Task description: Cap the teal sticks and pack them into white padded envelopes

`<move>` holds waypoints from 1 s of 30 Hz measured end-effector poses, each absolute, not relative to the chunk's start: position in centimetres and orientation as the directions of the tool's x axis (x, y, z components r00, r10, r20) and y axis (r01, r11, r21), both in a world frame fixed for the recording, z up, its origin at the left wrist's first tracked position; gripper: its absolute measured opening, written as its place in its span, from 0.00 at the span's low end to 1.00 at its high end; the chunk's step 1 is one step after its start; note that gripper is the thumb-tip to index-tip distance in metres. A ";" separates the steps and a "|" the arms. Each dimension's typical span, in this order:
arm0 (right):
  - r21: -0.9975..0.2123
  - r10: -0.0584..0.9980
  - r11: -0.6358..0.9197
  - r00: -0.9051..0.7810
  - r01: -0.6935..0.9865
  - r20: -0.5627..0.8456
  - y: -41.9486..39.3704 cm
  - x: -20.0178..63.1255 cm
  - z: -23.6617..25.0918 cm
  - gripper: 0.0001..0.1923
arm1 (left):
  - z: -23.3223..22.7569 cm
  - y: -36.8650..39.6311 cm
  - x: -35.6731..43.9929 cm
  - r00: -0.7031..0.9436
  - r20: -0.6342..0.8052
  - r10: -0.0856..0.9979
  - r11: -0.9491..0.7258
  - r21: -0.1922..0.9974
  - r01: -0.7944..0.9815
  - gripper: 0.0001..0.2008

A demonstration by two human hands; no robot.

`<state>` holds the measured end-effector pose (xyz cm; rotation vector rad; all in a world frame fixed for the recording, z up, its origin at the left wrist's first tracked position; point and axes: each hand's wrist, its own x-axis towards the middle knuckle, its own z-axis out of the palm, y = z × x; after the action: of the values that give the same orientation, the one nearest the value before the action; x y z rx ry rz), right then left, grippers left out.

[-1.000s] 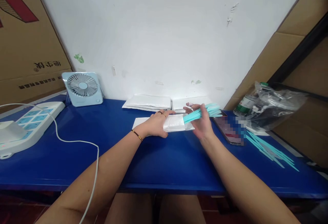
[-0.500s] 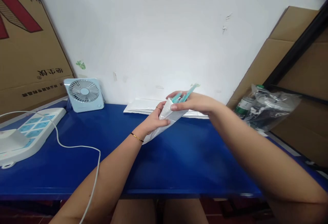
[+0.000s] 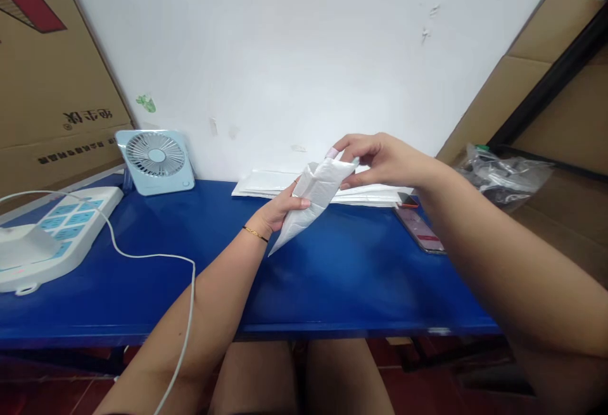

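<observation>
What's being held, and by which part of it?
A white envelope: the left hand holds it around the middle of its left edge. The right hand touches its upper end; whether it pinches there is unclear.

Below the left hand point(image 3: 280, 209) and right hand point(image 3: 380, 156), between the forearms point(image 3: 223, 301), the worktop point(image 3: 332, 275) offers free passage — but beyond them white padded mailers point(image 3: 266, 182) and the wall point(image 3: 294, 54) block, and a white cable point(image 3: 156, 255) crosses the left forearm.
</observation>
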<state>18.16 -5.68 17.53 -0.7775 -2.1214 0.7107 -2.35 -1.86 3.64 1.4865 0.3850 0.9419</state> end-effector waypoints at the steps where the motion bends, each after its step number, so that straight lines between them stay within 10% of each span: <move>1: -0.651 0.688 0.699 -0.527 0.296 0.499 -5.9 18.2 17.6 0.12 | 4.0 -2.1 -2.4 0.622 0.335 0.708 -0.170 0.936 -0.309 0.43; 13: -0.331 0.660 0.732 -0.496 0.596 0.565 -7.4 19.3 18.8 0.22 | 10.4 -4.4 -0.1 0.373 0.631 0.680 -0.626 0.765 -0.152 0.21; 20: -0.127 0.471 0.830 -0.562 0.543 0.680 -16.9 20.9 15.0 0.05 | 10.0 -12.1 -1.2 0.355 0.739 0.573 -0.802 0.594 0.057 0.06; 24: -0.404 0.611 0.788 -0.672 0.465 0.418 -22.0 21.3 6.3 0.04 | 3.7 -18.3 -2.5 0.635 0.467 0.616 -0.737 0.626 0.255 0.06; 30: -0.815 0.935 0.341 -0.258 0.469 0.243 -23.8 20.6 -2.3 0.08 | -2.5 -22.1 -1.9 0.494 0.332 0.804 -0.562 0.697 0.446 0.05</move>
<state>20.62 -23.82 -2.28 -1.2338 -1.8671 0.8012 -1.92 -22.09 -2.53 2.2084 1.0250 0.8842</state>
